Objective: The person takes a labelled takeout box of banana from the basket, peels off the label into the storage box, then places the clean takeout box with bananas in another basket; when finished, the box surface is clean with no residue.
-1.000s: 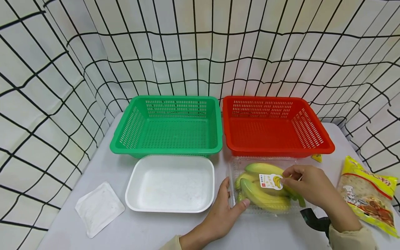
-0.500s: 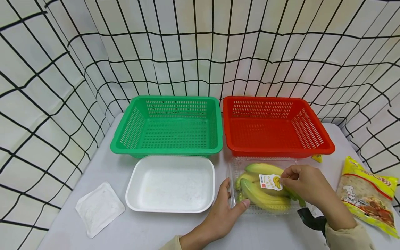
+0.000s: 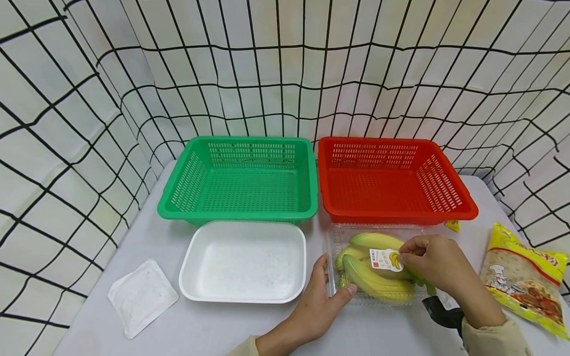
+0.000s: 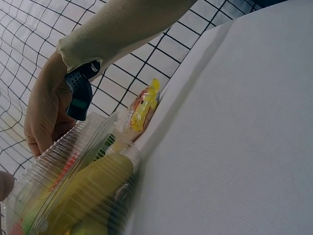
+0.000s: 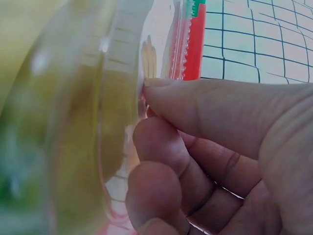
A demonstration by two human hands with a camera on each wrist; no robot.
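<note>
A clear plastic box (image 3: 378, 229) of bananas (image 3: 374, 279) lies in front of the red basket in the head view. On its lid is a white label (image 3: 382, 259) with a banana picture. My left hand (image 3: 313, 309) holds the box's left side, thumb over the front left corner of the lid. My right hand (image 3: 438, 262) pinches the label's right edge between thumb and forefinger; the right wrist view shows the thumb (image 5: 195, 105) against the label's printed bananas (image 5: 149, 58). How much of the label is lifted cannot be told. In the left wrist view the box (image 4: 93, 181) appears tilted.
A green basket (image 3: 236, 216) and a red basket (image 3: 401, 215) stand at the back. In front of the green one is a white tray (image 3: 242, 262). A white square packet (image 3: 142, 298) lies left, a yellow food bag (image 3: 525, 277) right. Black wire mesh (image 3: 294, 89) surrounds the table.
My right wrist and forearm have shifted slightly left and down, while the fingertips stay at the label's right edge. The box and left hand have hardly moved.
</note>
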